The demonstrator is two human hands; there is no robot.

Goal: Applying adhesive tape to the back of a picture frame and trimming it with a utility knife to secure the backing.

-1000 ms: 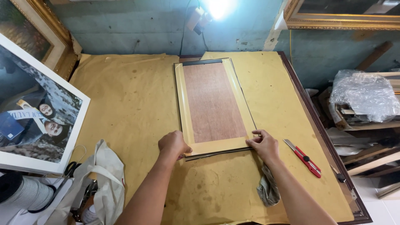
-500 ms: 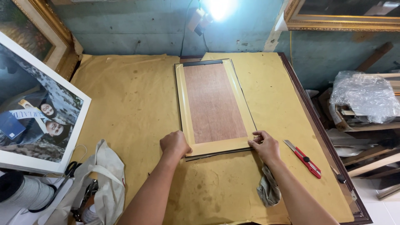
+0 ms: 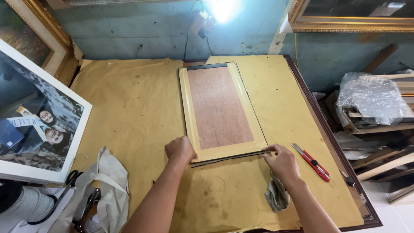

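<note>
- The picture frame [image 3: 221,113] is lying back-up on the paper-covered table [image 3: 129,112], reaching from its far edge towards the near edge.
- The left hand [image 3: 180,149] is pressing on the frame's near left corner, fingers curled together.
- The right hand [image 3: 282,163] is pinching the near right corner, fingertips closing on a dark strip [image 3: 233,158] along that edge.
- A red utility knife [image 3: 311,162] is lying near the right edge, a grey rag [image 3: 276,196] under the right wrist.
</note>
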